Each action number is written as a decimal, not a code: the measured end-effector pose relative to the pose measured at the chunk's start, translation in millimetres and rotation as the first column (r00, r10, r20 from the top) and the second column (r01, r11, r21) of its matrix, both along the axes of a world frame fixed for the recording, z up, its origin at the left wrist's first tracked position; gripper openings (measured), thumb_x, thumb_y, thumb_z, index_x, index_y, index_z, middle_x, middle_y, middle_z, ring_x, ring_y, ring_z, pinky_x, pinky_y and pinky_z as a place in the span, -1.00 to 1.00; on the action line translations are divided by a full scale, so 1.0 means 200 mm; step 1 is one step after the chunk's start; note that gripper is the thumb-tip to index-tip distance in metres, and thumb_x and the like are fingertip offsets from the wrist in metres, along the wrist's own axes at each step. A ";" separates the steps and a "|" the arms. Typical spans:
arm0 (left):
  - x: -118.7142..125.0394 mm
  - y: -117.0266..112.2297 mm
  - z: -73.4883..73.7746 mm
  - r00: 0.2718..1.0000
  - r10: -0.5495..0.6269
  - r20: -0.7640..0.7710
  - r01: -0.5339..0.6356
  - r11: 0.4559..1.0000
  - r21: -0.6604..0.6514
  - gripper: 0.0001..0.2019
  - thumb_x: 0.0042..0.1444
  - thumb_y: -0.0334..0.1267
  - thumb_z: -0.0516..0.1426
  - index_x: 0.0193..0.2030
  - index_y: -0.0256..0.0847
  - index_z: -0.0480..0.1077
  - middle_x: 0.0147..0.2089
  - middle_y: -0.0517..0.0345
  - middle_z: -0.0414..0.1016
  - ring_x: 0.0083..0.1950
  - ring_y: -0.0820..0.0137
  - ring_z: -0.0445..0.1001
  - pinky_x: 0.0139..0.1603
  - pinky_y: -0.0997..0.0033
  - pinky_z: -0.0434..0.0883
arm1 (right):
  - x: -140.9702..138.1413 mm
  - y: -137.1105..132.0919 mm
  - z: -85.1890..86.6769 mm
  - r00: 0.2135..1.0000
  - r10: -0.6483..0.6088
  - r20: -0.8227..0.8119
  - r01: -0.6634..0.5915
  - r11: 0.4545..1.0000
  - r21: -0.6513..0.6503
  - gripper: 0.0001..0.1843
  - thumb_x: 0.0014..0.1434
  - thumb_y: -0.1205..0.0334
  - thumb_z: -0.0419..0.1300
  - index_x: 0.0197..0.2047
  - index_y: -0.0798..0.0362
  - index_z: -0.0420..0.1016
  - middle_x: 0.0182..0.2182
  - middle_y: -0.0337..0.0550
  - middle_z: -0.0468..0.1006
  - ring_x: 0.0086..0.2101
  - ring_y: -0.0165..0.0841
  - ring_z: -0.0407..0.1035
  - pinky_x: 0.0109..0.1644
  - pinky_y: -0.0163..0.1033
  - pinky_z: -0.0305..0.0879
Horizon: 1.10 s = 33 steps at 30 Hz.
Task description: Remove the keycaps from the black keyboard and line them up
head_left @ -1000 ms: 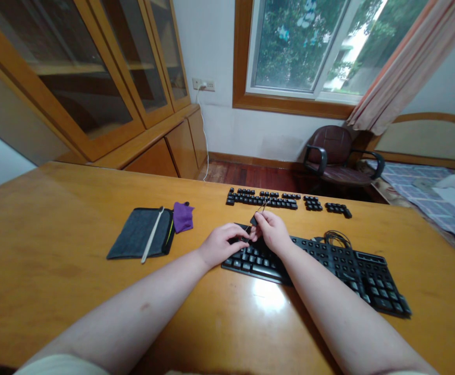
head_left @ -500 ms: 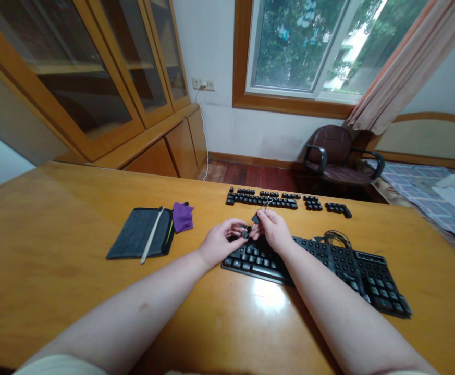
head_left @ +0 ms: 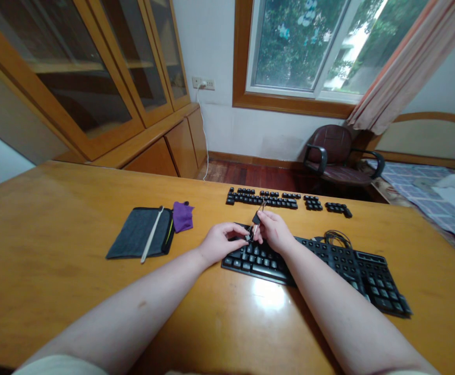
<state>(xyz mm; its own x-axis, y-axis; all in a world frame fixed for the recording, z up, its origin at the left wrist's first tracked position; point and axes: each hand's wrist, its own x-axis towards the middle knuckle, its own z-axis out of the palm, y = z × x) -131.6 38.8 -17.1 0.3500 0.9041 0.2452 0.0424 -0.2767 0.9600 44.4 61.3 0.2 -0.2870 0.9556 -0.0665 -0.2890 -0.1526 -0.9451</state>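
Observation:
My right hand (head_left: 273, 229) pinches a keycap puller (head_left: 256, 219) with a small black handle and thin wire loops, some pointing up and some down toward my left hand. My left hand (head_left: 223, 242) holds a small dark keycap (head_left: 247, 237) between thumb and fingers, close to the lower wires. Whether the wires still grip the keycap I cannot tell. Both hands are over the left part of a black keyboard (head_left: 268, 272). Its upper rows show bare switch positions, while lower rows and part of the number pad still carry keycaps. My right forearm hides its middle.
Loose black keycaps (head_left: 258, 200) lie in rows along the desk's far edge. A coiled cable (head_left: 337, 238) sits behind the keyboard. To the left are a grey zip pouch (head_left: 133, 234), a pale brush-like stick (head_left: 151, 235) on it and a purple cloth (head_left: 182, 217).
The puller has turned slightly in my right hand, its upper wires shifting left. My left fingertips have drawn closer together around the keycap and dipped a little.

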 end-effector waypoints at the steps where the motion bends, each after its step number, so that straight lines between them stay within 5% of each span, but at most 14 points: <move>1: 0.00 0.00 0.00 0.999 -0.014 -0.036 0.016 0.998 0.067 -0.96 -0.08 -0.38 0.23 -0.43 -0.27 0.48 -0.28 0.06 0.55 -0.22 0.37 0.52 -0.08 0.27 0.46 | 0.00 0.00 0.00 1.000 -0.013 -0.012 0.013 1.000 -0.007 -0.61 0.03 -0.08 0.17 -0.53 0.10 0.29 -0.75 -0.29 0.39 -0.75 -0.47 0.29 -0.77 -0.45 0.15; 5: -0.01 0.01 0.00 0.986 -0.028 -0.166 0.075 0.957 0.281 -0.84 -0.04 -0.48 0.16 -0.58 -0.23 0.45 -0.31 0.11 0.52 -0.24 0.42 0.50 -0.11 0.34 0.45 | 0.02 0.02 0.00 0.996 -0.094 0.000 0.094 0.996 -0.006 -0.60 0.02 -0.09 0.18 -0.52 0.08 0.25 -0.75 -0.34 0.36 -0.73 -0.44 0.33 -0.77 -0.45 0.16; 12: 0.00 -0.03 0.03 0.921 0.245 -0.302 -0.078 0.877 0.475 -0.81 0.03 -0.50 0.07 -0.32 -0.21 0.46 -0.20 0.07 0.51 -0.12 0.38 0.46 -0.03 0.30 0.41 | 0.02 0.04 0.01 0.925 -0.373 0.075 0.369 0.927 0.067 -0.55 -0.02 -0.18 0.18 -0.46 0.08 0.23 -0.69 -0.34 0.39 -0.73 -0.47 0.33 -0.77 -0.44 0.18; 18: -0.01 -0.08 0.08 0.921 0.129 -0.367 0.139 0.772 0.620 -0.80 0.08 -0.45 0.05 -0.24 -0.17 0.45 -0.19 0.09 0.52 -0.15 0.41 0.47 -0.09 0.35 0.42 | 0.06 0.06 0.05 0.832 -0.555 -0.001 0.548 0.823 0.150 -0.57 0.05 -0.16 0.12 -0.44 0.07 0.22 -0.67 -0.35 0.39 -0.71 -0.48 0.35 -0.75 -0.46 0.19; 26: 0.01 -0.14 0.13 0.900 0.000 -0.436 0.334 0.641 0.691 -0.80 0.08 -0.41 0.07 -0.17 -0.15 0.42 -0.18 0.11 0.55 -0.16 0.40 0.46 -0.06 0.33 0.36 | 0.10 0.07 0.09 0.784 -0.618 -0.059 0.619 0.773 0.134 -0.56 0.05 -0.17 0.13 -0.46 0.08 0.23 -0.67 -0.33 0.40 -0.70 -0.48 0.36 -0.74 -0.46 0.21; 33: 0.17 -0.28 0.17 0.720 -0.244 -0.650 0.644 0.583 0.495 -0.79 0.13 -0.33 0.03 -0.14 -0.06 0.42 -0.11 0.21 0.54 -0.12 0.42 0.46 -0.04 0.41 0.32 | 0.12 0.07 0.12 0.768 -0.634 -0.094 0.638 0.745 0.194 -0.59 0.11 -0.12 0.09 -0.45 0.10 0.26 -0.64 -0.29 0.42 -0.69 -0.47 0.37 -0.72 -0.44 0.22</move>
<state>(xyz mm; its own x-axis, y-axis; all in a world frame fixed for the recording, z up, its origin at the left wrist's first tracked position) -97.0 -16.7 17.1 0.8977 0.2514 0.3618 0.0996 -0.9158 0.3891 68.9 74.7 24.9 0.3933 0.9076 0.1471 -0.2695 0.2667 -0.9253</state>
